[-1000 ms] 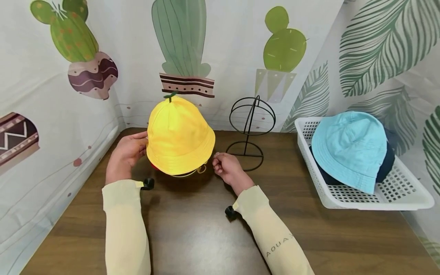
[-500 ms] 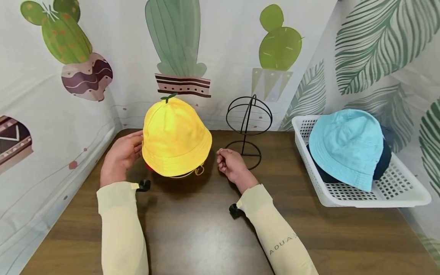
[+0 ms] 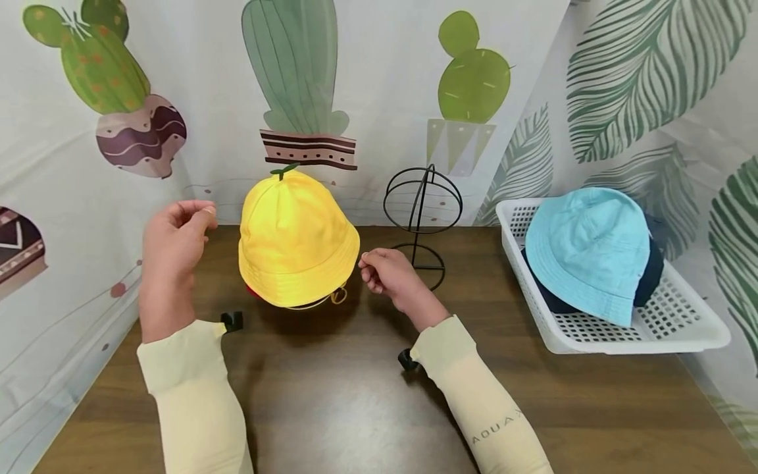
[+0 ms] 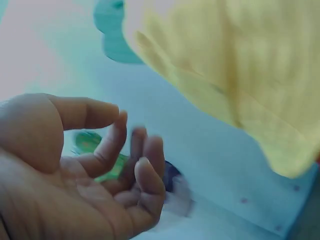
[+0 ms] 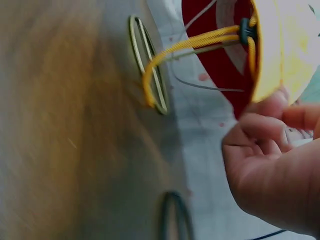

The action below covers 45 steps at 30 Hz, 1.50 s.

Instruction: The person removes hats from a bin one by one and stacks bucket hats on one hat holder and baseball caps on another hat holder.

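Observation:
A yellow bucket hat (image 3: 296, 240) with a green sprout on top sits over a stand, whose ring base (image 5: 164, 107) shows in the right wrist view. An orange-yellow cord (image 5: 200, 39) with a dark cord stopper hangs from the hat, and dark red shows under the brim. My right hand (image 3: 391, 276) pinches the brim's right edge between thumb and forefinger. To the left, my left hand (image 3: 174, 247) is raised apart from the hat; thumb and forefinger tips meet, the other fingers curl loosely, nothing held.
A black wire hat stand (image 3: 417, 230) stands bare behind my right hand. At the right, a white plastic basket (image 3: 556, 339) holds a light blue bucket hat (image 3: 592, 250) on top of a dark one (image 3: 651, 273). A printed curtain (image 3: 379, 85) hangs behind the wooden table (image 3: 331, 401).
My left hand has left the hat's left side and moved up and left. My right hand has come in to the brim's right edge. The camera view has shifted slightly.

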Motion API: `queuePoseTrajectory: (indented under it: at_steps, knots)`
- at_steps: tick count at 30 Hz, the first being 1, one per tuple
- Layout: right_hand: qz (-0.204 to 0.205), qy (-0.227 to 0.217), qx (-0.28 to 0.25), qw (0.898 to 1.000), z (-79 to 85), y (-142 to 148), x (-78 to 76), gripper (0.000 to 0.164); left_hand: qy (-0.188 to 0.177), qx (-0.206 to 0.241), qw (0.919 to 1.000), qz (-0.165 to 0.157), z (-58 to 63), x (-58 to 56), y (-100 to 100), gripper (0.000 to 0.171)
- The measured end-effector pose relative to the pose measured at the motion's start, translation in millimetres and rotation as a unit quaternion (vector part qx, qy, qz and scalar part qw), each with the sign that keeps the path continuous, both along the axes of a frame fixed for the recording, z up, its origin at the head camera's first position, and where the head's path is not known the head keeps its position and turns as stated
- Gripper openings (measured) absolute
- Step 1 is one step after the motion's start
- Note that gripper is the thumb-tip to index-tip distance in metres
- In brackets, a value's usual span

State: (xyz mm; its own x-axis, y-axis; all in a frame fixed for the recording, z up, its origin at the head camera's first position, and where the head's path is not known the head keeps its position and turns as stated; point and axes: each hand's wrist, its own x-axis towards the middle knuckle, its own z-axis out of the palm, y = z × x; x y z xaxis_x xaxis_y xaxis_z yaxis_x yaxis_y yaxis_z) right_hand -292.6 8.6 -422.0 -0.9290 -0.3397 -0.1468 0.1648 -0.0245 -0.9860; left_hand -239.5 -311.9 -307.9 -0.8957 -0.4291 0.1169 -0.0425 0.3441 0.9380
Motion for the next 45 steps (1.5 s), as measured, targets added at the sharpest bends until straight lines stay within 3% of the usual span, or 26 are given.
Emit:
queuePoseTrajectory:
  at_steps: [3, 7, 13, 18, 21, 25, 26, 29, 33, 37, 40, 42, 45]
  knots:
    - [0.049, 0.049, 0.064, 0.996, 12.0, 4.2, 5.9, 0.027, 0.037, -0.035, 0.9987, -0.01, 9.8, 12.4, 9.2, 0.025]
    - [0.115, 0.091, 0.118, 0.982, 30.0, 12.3, 15.9, 0.025, 0.099, -0.055, 0.9922, -0.052, 19.9, 25.8, 21.2, 0.019]
    - [0.163, 0.15, 0.138, 0.965, 61.0, 33.8, 35.3, 0.019, 0.178, -0.121, 0.9645, -0.152, 35.9, 42.8, 44.7, 0.014]
    - [0.167, 0.207, 0.134, 0.955, 83.4, 57.5, 44.9, 0.017, 0.2, -0.15, 0.9392, -0.235, 44.1, 53.4, 69.1, 0.011]
    - [0.152, 0.233, 0.133, 0.951, 96.6, 72.8, 50.7, 0.015, 0.196, -0.206, 0.9126, -0.294, 45.1, 56.1, 80.3, 0.008]
    - [0.108, 0.286, 0.143, 0.942, 113.6, 94.1, 58.4, 0.013, 0.182, -0.265, 0.8607, -0.395, 43.6, 57.4, 95.6, 0.011]
    - [0.092, 0.301, 0.143, 0.938, 117.5, 99.3, 60.3, 0.013, 0.181, -0.271, 0.8476, -0.419, 43.1, 57.6, 100.6, 0.011]
    - [0.046, 0.335, 0.113, 0.934, 126.0, 113.5, 64.2, 0.013, 0.183, -0.264, 0.8186, -0.476, 40.3, 57.6, 118.8, 0.011]
    - [-0.008, 0.366, 0.03, 0.93, 131.5, 130.9, 68.0, 0.014, 0.17, -0.271, 0.7872, -0.527, 32.3, 55.5, 148.0, 0.011]
    - [-0.026, 0.392, -0.029, 0.919, 134.8, 146.7, 73.2, 0.014, 0.141, -0.288, 0.7663, -0.557, 17.8, 50.9, 176.4, 0.01]
    - [-0.037, 0.426, -0.043, 0.903, 136.6, 158.3, 78.5, 0.011, 0.146, -0.307, 0.7543, -0.562, 5.5, 47.0, 195.5, 0.01]
    - [-0.046, 0.454, -0.067, 0.887, 137.5, 165.5, 81.3, 0.008, 0.157, -0.321, 0.7494, -0.557, -3.0, 44.5, 208.0, 0.011]
    - [-0.072, 0.503, -0.119, 0.853, 140.2, 172.1, 83.8, 0.007, 0.172, -0.331, 0.7473, -0.55, -15.0, 42.5, 226.7, 0.013]
